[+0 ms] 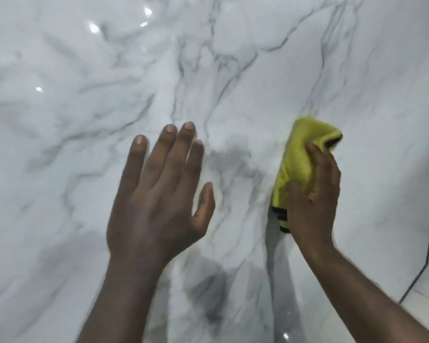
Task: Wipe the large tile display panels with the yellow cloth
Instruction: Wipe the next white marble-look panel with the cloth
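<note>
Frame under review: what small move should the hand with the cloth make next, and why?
Probably a short stroke downward along the dark joint. The right hand grips the bunched yellow cloth against the marble-look panel, right on that joint, which runs on below it. The left hand is spread open beside it, apparently bracing.

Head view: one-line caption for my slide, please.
Right hand holds bunched yellow cloth against glossy white marble-look tile panel; left hand spread open beside it.
</note>
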Action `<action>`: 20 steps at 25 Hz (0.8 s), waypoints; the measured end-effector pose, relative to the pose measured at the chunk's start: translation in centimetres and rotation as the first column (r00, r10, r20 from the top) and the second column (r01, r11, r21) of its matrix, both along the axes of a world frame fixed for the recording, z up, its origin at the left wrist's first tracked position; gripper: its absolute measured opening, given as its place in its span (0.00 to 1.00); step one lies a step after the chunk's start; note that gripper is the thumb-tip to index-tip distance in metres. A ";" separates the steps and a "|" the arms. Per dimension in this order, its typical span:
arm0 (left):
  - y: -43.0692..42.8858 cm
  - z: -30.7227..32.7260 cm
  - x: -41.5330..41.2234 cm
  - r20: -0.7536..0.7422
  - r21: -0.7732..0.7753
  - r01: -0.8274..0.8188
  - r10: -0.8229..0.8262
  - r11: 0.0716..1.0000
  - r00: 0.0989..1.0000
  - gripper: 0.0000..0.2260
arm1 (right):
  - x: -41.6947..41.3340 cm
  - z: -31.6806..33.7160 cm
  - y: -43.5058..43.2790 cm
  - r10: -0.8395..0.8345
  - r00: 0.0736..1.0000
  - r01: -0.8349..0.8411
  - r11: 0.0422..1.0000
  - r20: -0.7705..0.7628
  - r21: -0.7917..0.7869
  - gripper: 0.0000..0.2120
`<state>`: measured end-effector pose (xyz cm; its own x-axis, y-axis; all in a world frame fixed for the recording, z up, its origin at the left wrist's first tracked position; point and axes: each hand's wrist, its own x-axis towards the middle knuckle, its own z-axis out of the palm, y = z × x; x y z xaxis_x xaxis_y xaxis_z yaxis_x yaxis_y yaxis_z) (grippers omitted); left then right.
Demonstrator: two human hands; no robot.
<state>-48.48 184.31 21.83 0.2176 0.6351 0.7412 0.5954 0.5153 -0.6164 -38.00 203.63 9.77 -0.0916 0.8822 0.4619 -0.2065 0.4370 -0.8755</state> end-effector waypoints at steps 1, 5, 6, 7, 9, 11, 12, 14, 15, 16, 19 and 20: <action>-0.2 0.0 0.0 -0.015 0.015 -0.004 0.004 1.000 1.000 0.25 | 0.0 -0.9 -0.2 0.019 1.000 -0.019 0.999 0.001 -0.049 0.35; -0.2 -0.1 0.2 -0.058 0.030 -0.034 0.035 0.999 0.998 0.25 | 0.3 -0.7 -0.6 0.141 0.988 -0.155 0.941 0.068 0.300 0.34; -0.2 -0.1 0.3 -0.061 0.030 -0.042 0.043 0.999 0.997 0.25 | 0.3 -0.7 0.2 0.122 0.988 -0.147 0.919 0.090 0.366 0.33; -0.1 0.0 0.4 -0.069 0.031 -0.046 0.048 0.998 0.996 0.25 | 0.0 -1.1 1.2 0.097 0.993 -0.114 0.933 0.066 0.341 0.33; -0.1 0.0 0.4 -0.077 0.030 -0.046 0.048 0.998 0.996 0.25 | -0.4 -3.0 2.2 0.045 0.998 -0.043 0.998 -0.046 0.040 0.34; -0.1 -0.1 0.4 -0.092 0.043 -0.041 0.045 0.998 0.995 0.24 | -0.3 -3.0 0.4 0.038 0.997 -0.048 0.984 -0.061 -0.173 0.35; -0.2 -0.1 0.5 -0.100 0.046 -0.036 0.040 0.998 0.994 0.24 | -0.2 -2.3 -0.9 0.079 0.996 -0.082 0.988 -0.031 -0.131 0.35; -0.2 0.0 0.5 -0.086 0.034 -0.016 0.019 0.999 0.996 0.24 | 0.4 0.6 -2.5 0.190 0.982 -0.191 0.977 0.021 0.098 0.33; -0.3 0.1 0.5 -0.068 0.031 -0.013 0.015 0.999 0.998 0.24 | 0.7 2.9 -2.2 0.221 0.975 -0.222 0.947 0.032 0.234 0.32; -0.3 0.2 0.6 -0.056 0.030 -0.015 0.016 0.999 0.998 0.24 | 0.6 4.8 -1.0 0.189 0.981 -0.195 0.914 0.053 0.355 0.31; -0.3 0.4 0.8 -0.001 0.013 -0.002 0.002 1.000 1.000 0.24 | -0.5 5.9 4.9 0.023 0.999 -0.012 0.969 -0.041 0.245 0.32; -0.3 0.6 0.7 0.012 0.013 0.006 -0.006 1.000 1.000 0.23 | -0.4 4.7 5.8 0.002 0.995 0.002 0.999 -0.095 0.044 0.33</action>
<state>-47.81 184.02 22.43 0.2124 0.6239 0.7521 0.6059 0.5198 -0.6023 -38.45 209.47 14.48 -0.0457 0.8607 0.5070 -0.2878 0.4747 -0.8318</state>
